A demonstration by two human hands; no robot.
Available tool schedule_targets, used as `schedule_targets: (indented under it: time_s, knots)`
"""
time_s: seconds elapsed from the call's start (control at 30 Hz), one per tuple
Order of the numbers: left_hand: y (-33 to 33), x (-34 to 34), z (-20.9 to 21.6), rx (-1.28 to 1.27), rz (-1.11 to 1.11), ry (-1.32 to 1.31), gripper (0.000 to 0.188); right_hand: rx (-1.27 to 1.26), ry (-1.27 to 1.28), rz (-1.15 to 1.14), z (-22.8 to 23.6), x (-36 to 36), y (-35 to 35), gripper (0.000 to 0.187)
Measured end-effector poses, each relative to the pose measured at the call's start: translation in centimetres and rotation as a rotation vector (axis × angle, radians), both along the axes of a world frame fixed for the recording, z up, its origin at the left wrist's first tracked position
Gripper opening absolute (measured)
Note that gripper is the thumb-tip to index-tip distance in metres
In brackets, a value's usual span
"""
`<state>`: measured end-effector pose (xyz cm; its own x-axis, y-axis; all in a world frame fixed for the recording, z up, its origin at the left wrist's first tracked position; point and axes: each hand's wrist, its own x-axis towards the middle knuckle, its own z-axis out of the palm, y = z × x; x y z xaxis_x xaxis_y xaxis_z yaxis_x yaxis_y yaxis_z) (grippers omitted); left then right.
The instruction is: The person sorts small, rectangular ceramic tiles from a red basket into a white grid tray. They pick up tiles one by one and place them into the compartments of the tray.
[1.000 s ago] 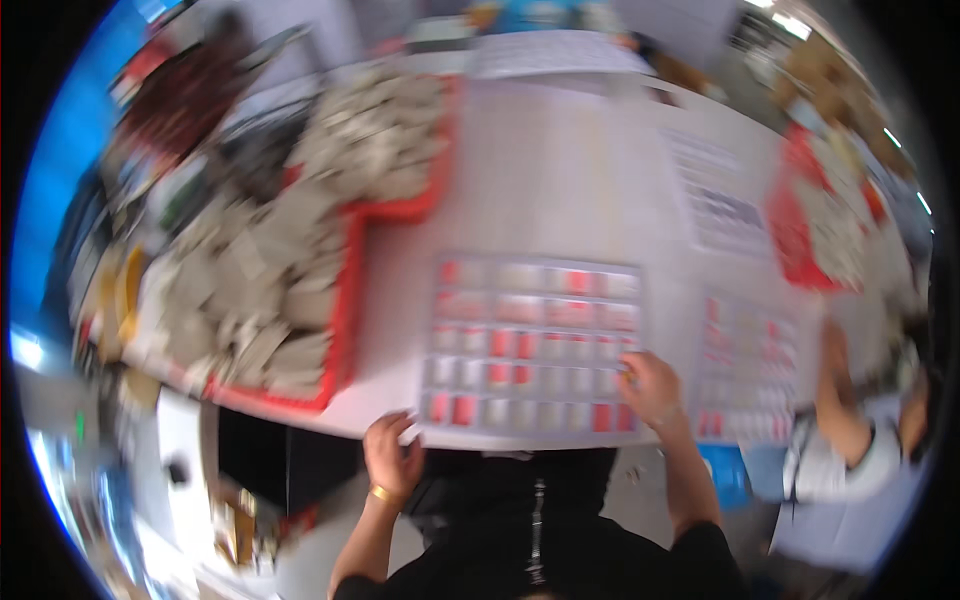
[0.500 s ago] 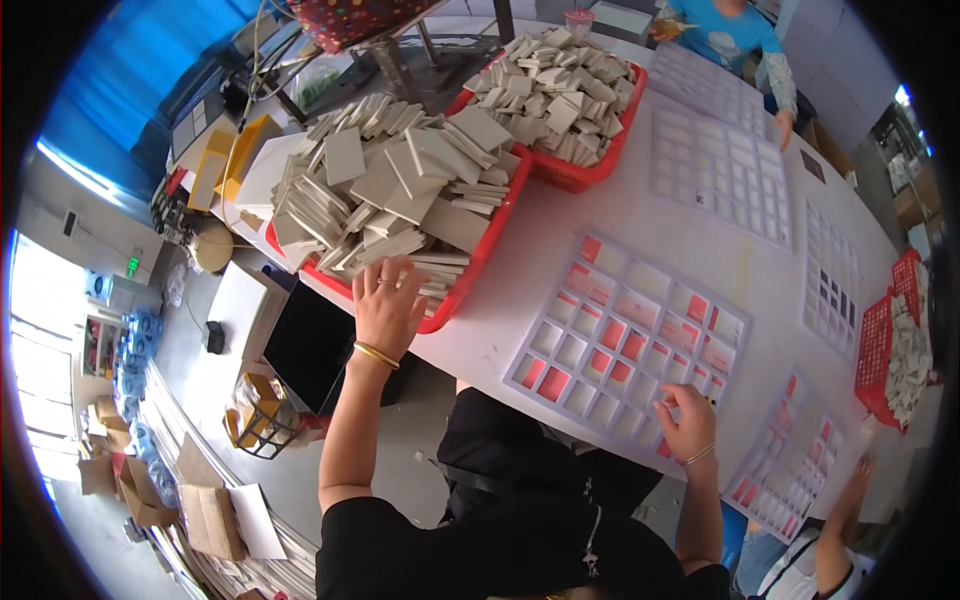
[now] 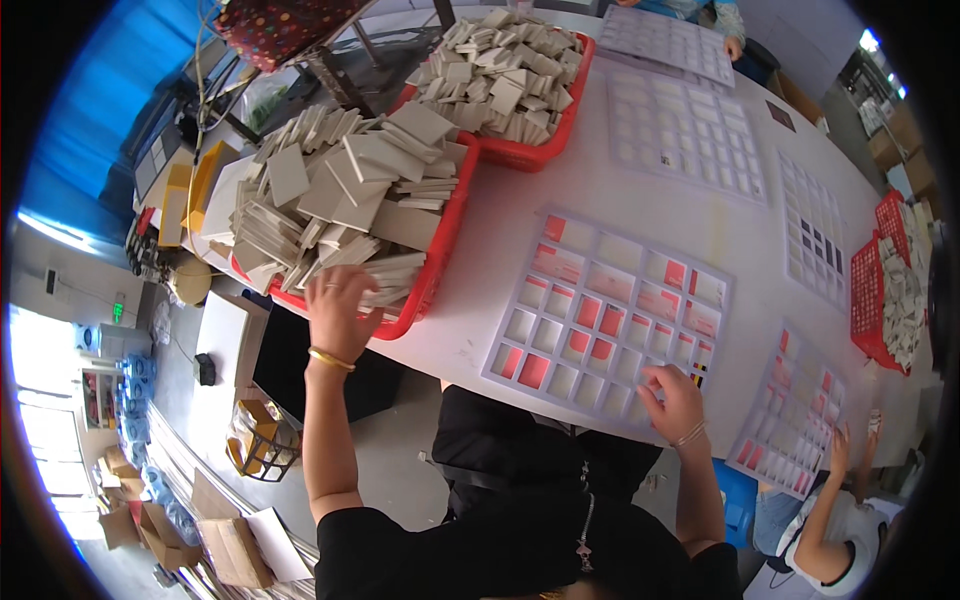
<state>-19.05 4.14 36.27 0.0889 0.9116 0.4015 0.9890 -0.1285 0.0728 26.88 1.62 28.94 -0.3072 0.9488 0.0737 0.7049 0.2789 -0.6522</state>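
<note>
left hand [image 3: 338, 308] spread on the grey tiles [image 3: 340, 200], right hand [image 3: 672, 398] flat on the grid tray [image 3: 610, 310].

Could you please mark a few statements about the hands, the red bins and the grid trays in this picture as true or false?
1. The left hand rests on the pale tiles in the nearest red bin. True.
2. The right hand is lifted well clear of the table. False: it lies on the near edge of the white grid tray.
3. Every cell of that grid tray is filled with red. False: only some cells show red, and many look pale.
4. A second red bin heaped with pale tiles stands farther along the white table. True.
5. The left wrist wears a gold-coloured bangle. True.
</note>
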Motion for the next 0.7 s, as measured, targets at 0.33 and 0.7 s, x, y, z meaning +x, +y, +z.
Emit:
schedule_targets:
  time_s: [0.33, 0.7]
  knots:
    - [-1.3, -3.3, -1.5, 0.173, -0.079, -0.892, 0.024, 0.062, 0.118, 0.225, -0.3, -7.0, 1.8, 0.023]
    - [-1.0, 3.1, -3.5, 0.826, 0.228, -0.690, 0.041, 0.041, 0.317, 0.337, 0.4, -13.0, 2.2, 0.026]
